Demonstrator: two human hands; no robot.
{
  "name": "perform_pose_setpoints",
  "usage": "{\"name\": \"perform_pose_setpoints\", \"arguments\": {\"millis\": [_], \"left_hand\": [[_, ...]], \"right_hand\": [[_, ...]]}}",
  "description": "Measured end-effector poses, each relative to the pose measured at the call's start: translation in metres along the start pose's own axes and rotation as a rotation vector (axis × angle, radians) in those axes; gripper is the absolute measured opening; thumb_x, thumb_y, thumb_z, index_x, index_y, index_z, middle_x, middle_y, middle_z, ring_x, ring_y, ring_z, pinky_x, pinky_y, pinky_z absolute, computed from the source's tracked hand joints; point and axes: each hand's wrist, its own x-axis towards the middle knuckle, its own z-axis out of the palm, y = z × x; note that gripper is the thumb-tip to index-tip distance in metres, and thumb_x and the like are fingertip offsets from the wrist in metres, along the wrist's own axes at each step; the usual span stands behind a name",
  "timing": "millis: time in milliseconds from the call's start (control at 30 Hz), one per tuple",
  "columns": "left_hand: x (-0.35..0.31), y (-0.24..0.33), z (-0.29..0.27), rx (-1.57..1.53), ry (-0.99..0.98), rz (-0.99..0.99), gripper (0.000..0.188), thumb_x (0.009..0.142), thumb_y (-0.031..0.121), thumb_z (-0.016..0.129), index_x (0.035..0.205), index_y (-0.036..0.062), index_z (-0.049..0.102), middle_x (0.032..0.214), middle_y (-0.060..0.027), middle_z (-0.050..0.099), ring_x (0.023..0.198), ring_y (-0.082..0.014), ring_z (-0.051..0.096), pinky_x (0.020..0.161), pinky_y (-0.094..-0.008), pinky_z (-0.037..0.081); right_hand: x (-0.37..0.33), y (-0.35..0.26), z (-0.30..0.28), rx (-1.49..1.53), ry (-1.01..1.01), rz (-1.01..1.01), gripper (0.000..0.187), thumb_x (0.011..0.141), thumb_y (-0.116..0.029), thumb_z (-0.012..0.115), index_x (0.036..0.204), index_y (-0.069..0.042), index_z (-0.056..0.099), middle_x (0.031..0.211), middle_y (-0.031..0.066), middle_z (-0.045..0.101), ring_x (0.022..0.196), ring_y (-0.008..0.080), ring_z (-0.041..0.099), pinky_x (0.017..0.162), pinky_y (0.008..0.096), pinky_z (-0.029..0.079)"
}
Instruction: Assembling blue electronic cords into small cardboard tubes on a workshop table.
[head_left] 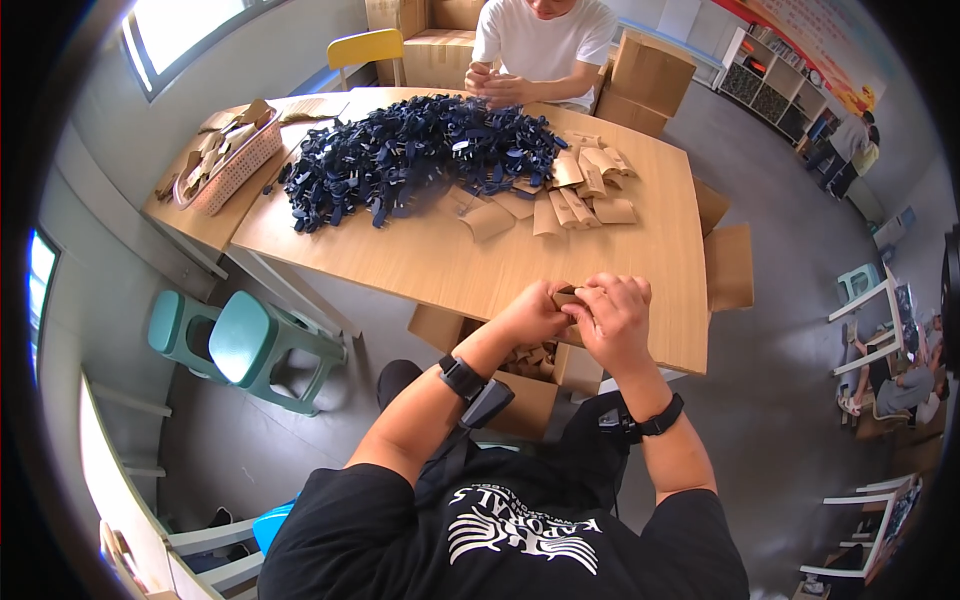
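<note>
Far left on the wooden surface (420, 260) there's a pink basket (232, 165) with brown bits in it, too small to read. Next, a big heap of dark blue straps (415, 155), all tangled so single ones don't separate. Near edge: left hand (535, 315) and right hand (612, 318) both closed round a small brown cardboard piece (567, 297), mostly buried under fingers. Far right, loose cardboard sleeves (585, 190). Across the surface another person's hands (497, 88) are clasped on something I can't tell.

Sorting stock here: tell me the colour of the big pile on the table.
Dark navy blue pile, head view.
</note>
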Motion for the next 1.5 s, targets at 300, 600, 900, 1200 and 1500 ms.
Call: {"name": "perform_pose_setpoints", "arguments": {"millis": [300, 600, 900, 1200, 1500], "left_hand": [[-0.001, -0.016, 0.004, -0.3, 0.039, 0.092, 0.029, 0.096, 0.025, 0.049, 0.108, 0.0, 0.058, 0.071, 0.0032, 0.053, 0.064, -0.0058, 0.049, 0.058, -0.0241, 0.047], [-0.002, -0.015, 0.0, -0.227, -0.002, 0.06, 0.034, 0.096, 0.014, 0.038, 0.118, -0.0042, 0.057, 0.1, -0.0077, 0.064, 0.09, -0.0138, 0.061, 0.069, -0.0286, 0.055], [-0.007, 0.003, 0.007, -0.31, 0.106, 0.006, 0.034, 0.092, 0.012, 0.037, 0.114, -0.0033, 0.058, 0.088, -0.0057, 0.063, 0.075, -0.0099, 0.057, 0.065, -0.0272, 0.05], [-0.008, -0.014, -0.001, -0.415, -0.007, -0.076, 0.037, 0.094, 0.014, 0.04, 0.123, -0.0056, 0.052, 0.112, -0.0109, 0.062, 0.098, -0.0196, 0.061, 0.082, -0.0334, 0.051], [-0.038, -0.008, 0.02, -0.292, -0.14, -0.019, 0.068, 0.092, 0.005, 0.05, 0.148, 0.0032, 0.012, 0.144, -0.0102, 0.029, 0.127, -0.0166, 0.037, 0.098, -0.0285, 0.039]], "right_hand": [[-0.009, 0.004, 0.007, 0.041, 0.012, -0.041, 0.022, 0.068, -0.007, 0.068, 0.09, -0.008, 0.072, 0.11, 0.0043, 0.061, 0.09, 0.0214, 0.053, 0.084, 0.0382, 0.034], [-0.005, 0.007, -0.001, 0.101, 0.015, 0.047, 0.017, 0.06, -0.009, 0.076, 0.076, -0.011, 0.071, 0.093, 0.005, 0.057, 0.084, 0.0218, 0.052, 0.081, 0.0364, 0.034], [-0.004, 0.003, 0.006, 0.24, 0.052, 0.19, 0.019, 0.061, -0.007, 0.076, 0.078, -0.013, 0.071, 0.092, 0.0023, 0.058, 0.081, 0.0194, 0.053, 0.08, 0.0358, 0.033], [-0.013, 0.011, 0.013, 0.119, 0.094, -0.045, 0.018, 0.067, -0.004, 0.07, 0.082, -0.014, 0.073, 0.087, -0.0029, 0.064, 0.08, 0.0178, 0.054, 0.078, 0.0343, 0.034], [-0.044, -0.02, 0.01, 0.141, 0.014, 0.08, 0.062, 0.065, -0.014, 0.072, 0.124, -0.005, 0.057, 0.1, 0.0048, 0.067, 0.103, 0.0259, 0.056, 0.094, 0.0411, 0.032]]}}
